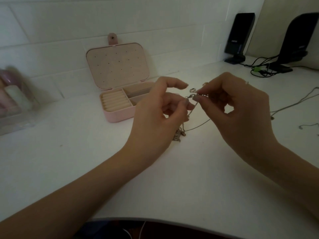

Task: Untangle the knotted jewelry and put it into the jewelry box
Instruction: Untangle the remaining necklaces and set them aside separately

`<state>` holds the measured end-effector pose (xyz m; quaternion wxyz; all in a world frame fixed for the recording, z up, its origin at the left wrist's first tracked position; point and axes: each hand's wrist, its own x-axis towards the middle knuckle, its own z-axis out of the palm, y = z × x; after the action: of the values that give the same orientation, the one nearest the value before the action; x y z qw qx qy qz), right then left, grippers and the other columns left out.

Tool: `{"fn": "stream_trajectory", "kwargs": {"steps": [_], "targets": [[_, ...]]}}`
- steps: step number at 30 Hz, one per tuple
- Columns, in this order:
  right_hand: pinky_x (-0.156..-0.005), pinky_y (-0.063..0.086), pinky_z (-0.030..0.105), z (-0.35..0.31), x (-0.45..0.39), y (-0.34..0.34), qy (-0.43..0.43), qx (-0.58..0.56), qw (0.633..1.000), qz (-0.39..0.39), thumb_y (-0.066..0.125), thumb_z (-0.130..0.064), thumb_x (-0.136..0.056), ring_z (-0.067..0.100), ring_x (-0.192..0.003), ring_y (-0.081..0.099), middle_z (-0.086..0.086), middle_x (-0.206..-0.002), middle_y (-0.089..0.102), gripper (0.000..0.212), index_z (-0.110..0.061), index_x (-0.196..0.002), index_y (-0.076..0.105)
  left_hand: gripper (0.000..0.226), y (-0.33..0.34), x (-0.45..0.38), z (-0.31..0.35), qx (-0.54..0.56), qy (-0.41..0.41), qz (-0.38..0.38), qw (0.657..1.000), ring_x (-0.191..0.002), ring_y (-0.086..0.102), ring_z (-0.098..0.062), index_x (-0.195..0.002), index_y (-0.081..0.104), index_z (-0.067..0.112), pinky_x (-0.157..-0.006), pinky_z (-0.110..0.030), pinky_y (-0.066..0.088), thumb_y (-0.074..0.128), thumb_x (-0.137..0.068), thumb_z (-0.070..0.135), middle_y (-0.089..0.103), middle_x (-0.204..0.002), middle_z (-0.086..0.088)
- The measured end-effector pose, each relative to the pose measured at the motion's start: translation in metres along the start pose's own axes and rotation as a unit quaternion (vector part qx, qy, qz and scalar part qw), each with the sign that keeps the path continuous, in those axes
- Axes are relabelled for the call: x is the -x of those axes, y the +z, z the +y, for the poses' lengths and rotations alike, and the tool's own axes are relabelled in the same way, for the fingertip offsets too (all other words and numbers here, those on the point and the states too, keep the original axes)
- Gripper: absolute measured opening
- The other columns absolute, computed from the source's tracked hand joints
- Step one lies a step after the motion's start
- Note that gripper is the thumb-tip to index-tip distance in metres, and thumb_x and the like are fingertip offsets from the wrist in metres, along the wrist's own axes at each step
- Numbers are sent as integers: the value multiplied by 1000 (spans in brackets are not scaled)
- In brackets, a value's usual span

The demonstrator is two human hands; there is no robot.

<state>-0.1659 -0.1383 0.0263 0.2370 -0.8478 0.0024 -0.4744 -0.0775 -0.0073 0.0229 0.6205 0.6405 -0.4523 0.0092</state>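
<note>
A thin silver chain (pixel 193 111) with a clasp is held above the white desk (pixel 86 152) between both hands. My left hand (pixel 160 111) pinches it with thumb and finger near the clasp. My right hand (pixel 233 107) pinches the same chain just to the right. The rest of the chain hangs down into a tangled heap (pixel 179 134) on the desk. The pink jewelry box (pixel 119 81) stands open behind my left hand, lid upright, with ring rolls and compartments showing.
Two black speakers (pixel 239 37) with cables (pixel 262 68) stand at the back right. Another thin chain (pixel 293 104) lies on the desk at the right edge. A clear organiser (pixel 13 100) with pink items sits far left. A white tiled wall runs behind.
</note>
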Motion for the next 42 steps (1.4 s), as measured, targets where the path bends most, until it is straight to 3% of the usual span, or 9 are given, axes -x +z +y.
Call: {"fn": "stream_trajectory", "kwargs": {"steps": [4, 9, 11, 15, 19, 26, 33, 38, 42], "targets": [[-60, 45, 30, 1, -1, 0, 17, -10, 1000, 2, 69, -18, -87, 14, -64, 53, 0, -74, 63, 8, -12, -87, 64, 22, -1, 0, 1, -79, 48, -7, 996, -62, 55, -3, -101, 63, 20, -59, -12, 38, 54, -90, 2, 67, -75, 8], [-61, 46, 32, 0, -1, -1, 32, -24, 999, -2, 69, -22, -86, 14, -65, 56, 1, -75, 65, 9, -15, -87, 64, 17, -2, -1, 2, -127, 90, 12, 988, -66, 60, -16, -101, 62, 21, -58, -28, 46, 56, -90, 10, 63, -73, 5], [-62, 47, 32, -2, -2, -2, 49, -45, 998, -8, 70, -22, -86, 16, -65, 58, 1, -76, 66, 8, -17, -87, 64, 22, -3, -1, 3, -175, 129, 12, 976, -63, 55, -11, -110, 59, 15, -57, -21, 44, 58, -89, 9, 57, -68, 10], [-57, 45, 17, -5, -5, -2, 86, -94, 992, -24, 71, -22, -84, 14, -65, 57, -8, -74, 66, 9, -23, -81, 63, 14, -5, -3, 3, -257, 180, 21, 949, -60, 40, 8, -100, 63, 8, -58, -8, 32, 56, -89, 11, 44, -69, 24], [-58, 39, 10, -4, -6, -2, 97, -110, 989, -29, 72, -21, -84, 4, -61, 54, -9, -72, 66, 10, -24, -80, 63, 9, -6, -4, 1, -253, 182, 28, 950, -59, 39, 2, -92, 61, 5, -56, -10, 33, 56, -88, 12, 52, -70, 15], [-61, 45, 16, -3, -7, -5, 75, -107, 991, -37, 70, -18, -85, 9, -68, 57, -9, -75, 64, 8, -18, -86, 62, 16, -7, -5, 4, -116, 78, 20, 990, -60, 56, -18, -84, 55, 28, -54, -18, 41, 65, -88, 16, 66, -73, 10], [-63, 46, 19, -2, -9, -6, 73, -142, 986, -43, 71, -15, -84, 11, -71, 58, -7, -80, 62, 11, -17, -86, 60, 11, -6, -7, 6, 0, 22, -15, 1000, -74, 64, -32, -88, 64, 27, -61, -35, 48, 64, -87, 16, 70, -72, 7], [-64, 49, 30, -3, -10, -7, 65, -150, 986, -44, 71, -14, -84, 16, -73, 59, -3, -82, 62, 13, -20, -85, 59, 13, -8, -8, 11, 67, -21, -51, 996, -63, 62, -5, -84, 62, 19, -59, -13, 44, 67, -86, 7, 68, -64, 6], [-66, 50, 34, -2, -10, -7, 65, -152, 985, -47, 71, -15, -84, 17, -74, 61, -3, -81, 63, 12, -20, -85, 60, 15, -8, -9, 12, 79, -26, -66, 994, -65, 65, -4, -82, 60, 18, -61, -13, 45, 67, -86, 5, 68, -62, 8]]}}
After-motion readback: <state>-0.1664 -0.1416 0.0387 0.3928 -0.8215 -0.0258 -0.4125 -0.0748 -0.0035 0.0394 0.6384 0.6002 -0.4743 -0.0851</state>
